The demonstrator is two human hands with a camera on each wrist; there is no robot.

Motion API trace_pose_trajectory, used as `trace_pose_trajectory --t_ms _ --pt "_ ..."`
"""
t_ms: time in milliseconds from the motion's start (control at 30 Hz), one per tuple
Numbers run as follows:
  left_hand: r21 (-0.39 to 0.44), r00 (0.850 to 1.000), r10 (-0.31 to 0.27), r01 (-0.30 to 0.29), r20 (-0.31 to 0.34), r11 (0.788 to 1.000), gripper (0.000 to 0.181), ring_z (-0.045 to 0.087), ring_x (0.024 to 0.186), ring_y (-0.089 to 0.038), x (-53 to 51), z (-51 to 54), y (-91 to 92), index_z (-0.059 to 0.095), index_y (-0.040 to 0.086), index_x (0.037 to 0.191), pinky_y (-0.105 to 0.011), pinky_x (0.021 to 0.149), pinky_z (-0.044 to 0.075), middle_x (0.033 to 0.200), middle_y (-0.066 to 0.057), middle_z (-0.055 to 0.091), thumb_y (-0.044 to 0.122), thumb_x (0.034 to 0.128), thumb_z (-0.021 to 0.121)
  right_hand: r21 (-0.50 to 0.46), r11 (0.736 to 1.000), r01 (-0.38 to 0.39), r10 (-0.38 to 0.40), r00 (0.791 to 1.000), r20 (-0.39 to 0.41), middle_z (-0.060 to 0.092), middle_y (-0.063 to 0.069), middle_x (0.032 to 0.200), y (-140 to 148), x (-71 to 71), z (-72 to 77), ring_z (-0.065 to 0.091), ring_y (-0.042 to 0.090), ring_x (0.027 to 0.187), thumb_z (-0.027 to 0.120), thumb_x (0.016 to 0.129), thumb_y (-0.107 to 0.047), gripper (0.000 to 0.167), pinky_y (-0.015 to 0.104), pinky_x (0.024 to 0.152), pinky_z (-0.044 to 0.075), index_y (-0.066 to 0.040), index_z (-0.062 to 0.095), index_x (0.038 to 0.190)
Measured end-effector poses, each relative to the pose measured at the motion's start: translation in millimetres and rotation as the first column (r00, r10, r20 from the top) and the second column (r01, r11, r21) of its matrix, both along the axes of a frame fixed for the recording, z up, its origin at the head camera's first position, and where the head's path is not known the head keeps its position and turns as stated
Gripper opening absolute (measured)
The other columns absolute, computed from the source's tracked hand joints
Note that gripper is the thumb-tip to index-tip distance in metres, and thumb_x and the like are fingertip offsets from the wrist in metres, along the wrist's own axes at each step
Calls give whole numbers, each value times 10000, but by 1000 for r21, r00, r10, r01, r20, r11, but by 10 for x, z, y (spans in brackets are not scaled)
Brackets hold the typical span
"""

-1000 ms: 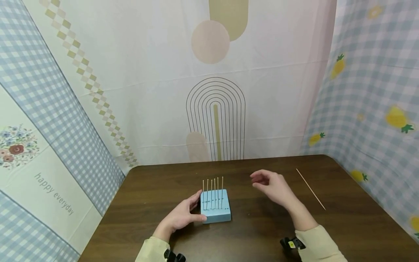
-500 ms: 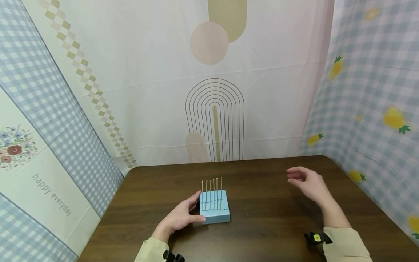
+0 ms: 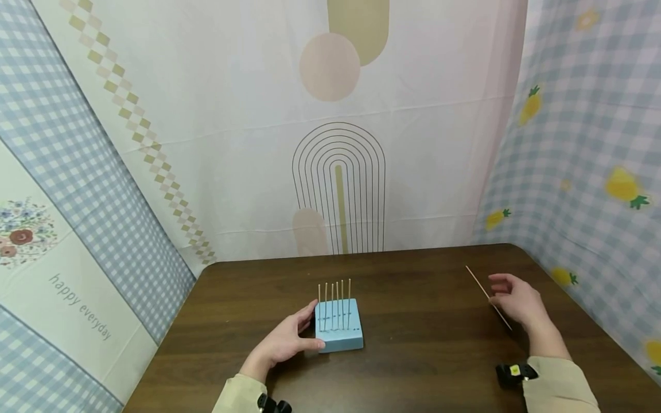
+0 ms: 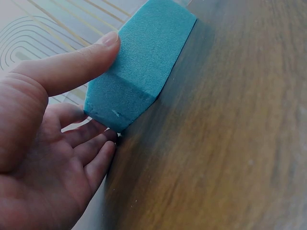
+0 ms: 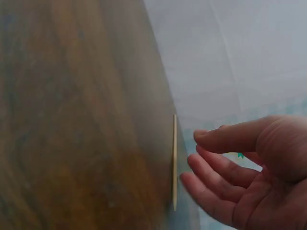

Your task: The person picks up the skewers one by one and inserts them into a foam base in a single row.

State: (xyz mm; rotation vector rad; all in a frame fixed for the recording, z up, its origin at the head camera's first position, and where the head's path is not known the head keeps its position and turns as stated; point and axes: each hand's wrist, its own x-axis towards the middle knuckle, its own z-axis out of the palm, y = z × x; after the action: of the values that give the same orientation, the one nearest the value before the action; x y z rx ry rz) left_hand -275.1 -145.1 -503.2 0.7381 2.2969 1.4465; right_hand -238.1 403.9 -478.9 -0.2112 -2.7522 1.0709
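Observation:
A light blue foam block [image 3: 342,344] lies on the table, with several thin wooden sticks [image 3: 349,292] standing upright in it. My left hand [image 3: 285,343] grips the block at its left side, the thumb on the near edge and the fingers round the far side. The left wrist view shows the thumb [image 4: 91,60] pressing on the block. Over at the right, my right hand [image 3: 520,301] hovers by a single wooden skewer [image 3: 476,280] that lies slanting on the table. In the right wrist view, a gap shows between the loosely bent fingers [image 5: 211,179] and this skewer.
The dark brown wooden table [image 3: 413,367] ends at a pale printed cloth wall [image 3: 248,189] behind. Checked cloths hang on both sides, the right cloth [image 3: 573,229] close to the table's right edge. Small cameras are strapped to both wrists.
My right hand has moved right from near the table's middle to the lying skewer, and lowered. My left hand and the block have stayed in place.

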Motion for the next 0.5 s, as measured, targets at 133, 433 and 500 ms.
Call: trace_pose_trajectory --t_ms 133,433,500 --pt "-1 1000 1 -1 -4 1000 1034 346 1551 -423 0 12 8 241 -3 1688 -577 1251 315 1732 -220 262 218 908 883 -4 1000 -2 3 998 56 635 379 1315 26 -9 -17 600 568 1180 767 894 -35 624 670 954 499 116 513 1444" --pt "-3 1000 4 -4 6 1000 1032 345 1551 -427 -6 0 7 236 13 1694 -583 1252 311 1733 -221 259 220 914 879 -24 1000 20 -17 994 108 622 395 1304 18 -30 -66 591 572 1167 807 814 44 720 614 913 549 123 485 1454" --pt "-3 1000 1 -1 7 1000 1033 340 1553 -429 -5 -2 7 232 15 1695 -585 1251 309 1734 -221 254 221 915 878 -19 1000 22 -20 994 109 630 391 1291 20 -29 -81 589 575 1160 808 809 43 717 615 907 548 123 489 1447"
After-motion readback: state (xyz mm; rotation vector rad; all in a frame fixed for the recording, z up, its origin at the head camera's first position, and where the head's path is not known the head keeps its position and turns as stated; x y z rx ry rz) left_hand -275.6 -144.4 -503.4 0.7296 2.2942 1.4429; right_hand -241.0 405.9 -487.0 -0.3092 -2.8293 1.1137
